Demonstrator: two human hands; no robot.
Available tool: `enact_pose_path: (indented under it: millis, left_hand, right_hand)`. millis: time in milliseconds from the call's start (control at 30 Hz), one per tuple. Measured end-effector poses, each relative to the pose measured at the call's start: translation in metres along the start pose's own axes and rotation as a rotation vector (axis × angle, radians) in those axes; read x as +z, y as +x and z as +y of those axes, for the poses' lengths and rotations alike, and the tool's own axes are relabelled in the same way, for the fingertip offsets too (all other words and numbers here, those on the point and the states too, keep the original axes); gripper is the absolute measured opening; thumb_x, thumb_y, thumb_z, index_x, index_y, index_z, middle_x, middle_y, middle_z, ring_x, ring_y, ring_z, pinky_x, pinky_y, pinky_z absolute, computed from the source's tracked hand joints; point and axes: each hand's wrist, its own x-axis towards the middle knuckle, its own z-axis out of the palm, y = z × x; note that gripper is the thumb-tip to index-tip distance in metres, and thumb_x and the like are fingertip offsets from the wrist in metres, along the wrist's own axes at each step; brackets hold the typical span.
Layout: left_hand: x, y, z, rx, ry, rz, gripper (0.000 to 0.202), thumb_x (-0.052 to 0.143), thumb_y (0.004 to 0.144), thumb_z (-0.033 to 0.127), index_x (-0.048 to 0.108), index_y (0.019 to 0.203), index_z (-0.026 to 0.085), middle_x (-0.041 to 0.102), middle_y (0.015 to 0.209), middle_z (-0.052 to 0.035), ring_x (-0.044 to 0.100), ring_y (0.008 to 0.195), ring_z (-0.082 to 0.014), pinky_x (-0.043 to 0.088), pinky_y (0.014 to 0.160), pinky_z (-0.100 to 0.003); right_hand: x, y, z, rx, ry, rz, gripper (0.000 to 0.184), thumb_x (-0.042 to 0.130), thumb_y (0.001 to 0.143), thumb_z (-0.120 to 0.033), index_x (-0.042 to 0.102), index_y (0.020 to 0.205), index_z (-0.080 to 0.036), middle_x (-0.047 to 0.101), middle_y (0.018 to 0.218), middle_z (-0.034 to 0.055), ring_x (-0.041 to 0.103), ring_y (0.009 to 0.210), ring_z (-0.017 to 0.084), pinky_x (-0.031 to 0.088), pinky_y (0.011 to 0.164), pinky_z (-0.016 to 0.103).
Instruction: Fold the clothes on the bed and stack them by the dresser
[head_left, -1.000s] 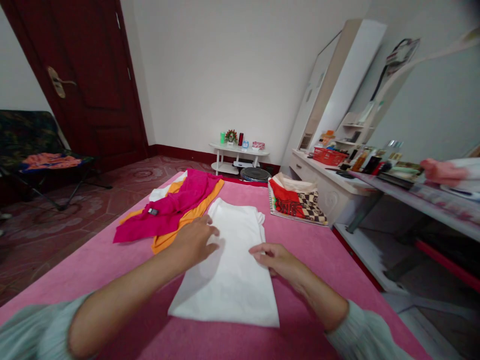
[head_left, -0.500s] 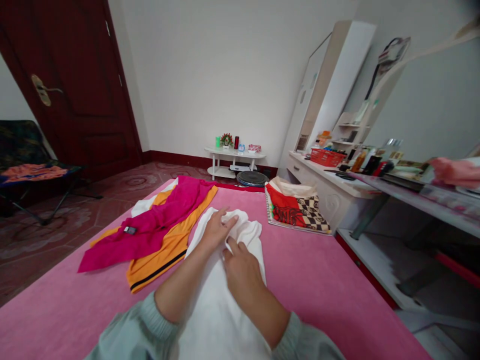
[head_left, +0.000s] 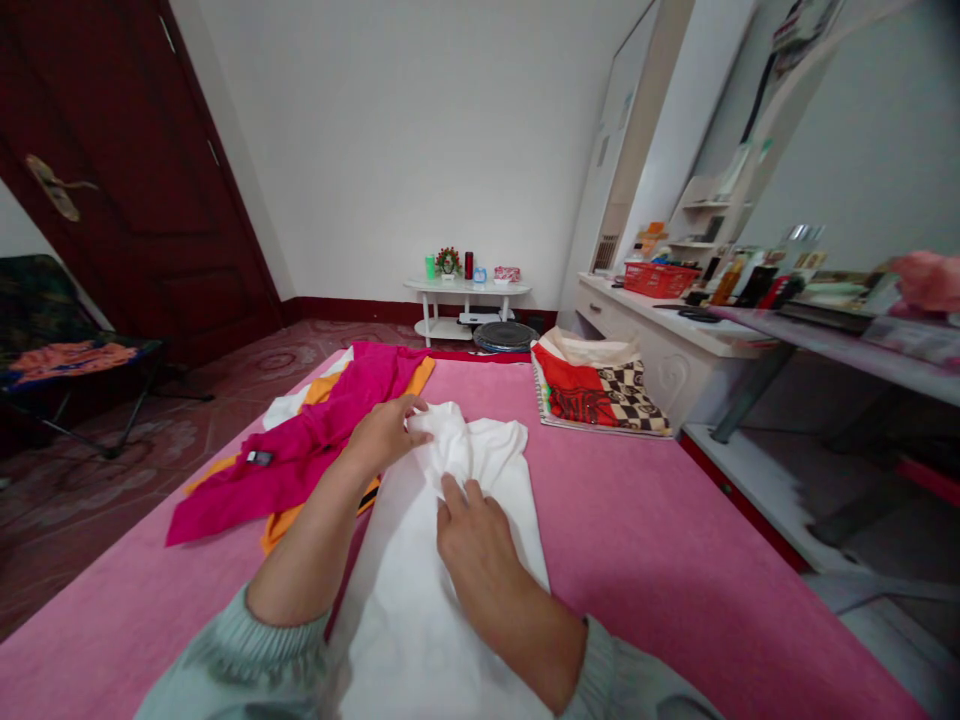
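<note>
A long, folded white garment [head_left: 420, 590] lies on the pink bed cover, running from near me toward the far end. My left hand [head_left: 384, 437] is at its far left edge, with thumb and fingers closed on a bunched fold of the cloth. My right hand [head_left: 484, 545] lies on the middle of the garment, its fingers stretched out over the wrinkled fabric and a little apart. Left of the garment is a magenta garment [head_left: 300, 465] with a dark tag, spread over an orange one [head_left: 281, 525]. My left forearm covers part of the orange cloth.
The pink bed cover [head_left: 637, 580] stretches around the clothes. A folded patterned cloth stack [head_left: 592, 385] lies at the far right of the bed. Beyond are a small white table [head_left: 469, 288] and a dresser [head_left: 652, 325] with a red basket [head_left: 660, 280]. A folding chair [head_left: 67, 350] stands left.
My left hand has moved left with the garment's edge, away from my right hand. The cloth's far end is spread wider. My right hand has shifted slightly down on the fabric.
</note>
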Motion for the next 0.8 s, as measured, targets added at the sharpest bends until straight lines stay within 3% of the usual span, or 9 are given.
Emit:
enact_pose_path:
  millis: [100, 233, 367, 500, 700, 800]
  left_hand:
    - [0.0, 0.0, -0.001, -0.036, -0.053, -0.01, 0.038, 0.069, 0.068, 0.04, 0.068, 0.1, 0.02, 0.068, 0.091, -0.0059, 0.06, 0.075, -0.0207, 0.042, 0.067, -0.027]
    - [0.005, 0.001, 0.0, -0.115, -0.242, 0.04, 0.029, 0.069, 0.065, 0.044, 0.067, 0.074, 0.017, 0.062, 0.064, -0.0013, 0.056, 0.062, -0.0173, 0.036, 0.057, -0.024]
    - [0.004, 0.003, 0.011, -0.226, -0.805, 0.135, 0.036, 0.07, 0.061, 0.049, 0.055, 0.069, 0.016, 0.054, 0.057, 0.0036, 0.049, 0.051, -0.0113, 0.037, 0.051, -0.021]
    - [-0.004, 0.002, 0.023, -0.282, -1.195, 0.217, 0.033, 0.073, 0.06, 0.041, 0.052, 0.068, 0.017, 0.054, 0.058, 0.005, 0.048, 0.05, -0.0088, 0.04, 0.051, -0.02]
    - [-0.01, 0.0, 0.026, -0.246, -1.371, 0.261, 0.03, 0.075, 0.061, 0.033, 0.051, 0.066, 0.016, 0.051, 0.053, 0.007, 0.046, 0.046, -0.0064, 0.037, 0.048, -0.019]
    - [-0.007, 0.001, 0.029, -0.282, -1.404, 0.27, 0.031, 0.076, 0.061, 0.034, 0.053, 0.07, 0.016, 0.055, 0.057, 0.0063, 0.049, 0.048, -0.0075, 0.04, 0.049, -0.02]
  right_hand:
    - [-0.004, -0.002, -0.002, -0.019, 0.024, -0.016, 0.032, 0.05, 0.081, -0.001, 0.065, 0.109, -0.006, 0.055, 0.127, 0.0197, 0.055, 0.103, 0.032, 0.054, 0.072, 0.046]
    - [-0.01, -0.005, -0.005, -0.039, 0.075, -0.038, 0.028, 0.05, 0.081, 0.0, 0.066, 0.103, -0.007, 0.059, 0.121, 0.0207, 0.057, 0.1, 0.031, 0.054, 0.072, 0.045]
    - [-0.019, -0.008, -0.009, 0.003, 0.093, 0.058, 0.028, 0.048, 0.085, -0.003, 0.061, 0.106, -0.013, 0.046, 0.136, 0.0193, 0.057, 0.098, 0.027, 0.054, 0.068, 0.041]
    - [-0.034, -0.011, -0.012, 0.022, 0.164, 0.057, 0.027, 0.045, 0.086, -0.004, 0.057, 0.107, -0.016, 0.055, 0.117, 0.0137, 0.056, 0.095, 0.026, 0.053, 0.063, 0.034]
    - [-0.04, -0.015, -0.011, -0.08, 0.599, 0.138, 0.034, 0.044, 0.081, 0.001, 0.059, 0.103, -0.02, 0.054, 0.103, 0.0046, 0.054, 0.093, 0.016, 0.047, 0.081, 0.027]
    - [-0.037, -0.013, -0.011, -0.048, 0.949, 0.218, 0.04, 0.044, 0.07, 0.003, 0.063, 0.095, -0.021, 0.056, 0.094, 0.001, 0.055, 0.085, 0.012, 0.044, 0.077, 0.022]
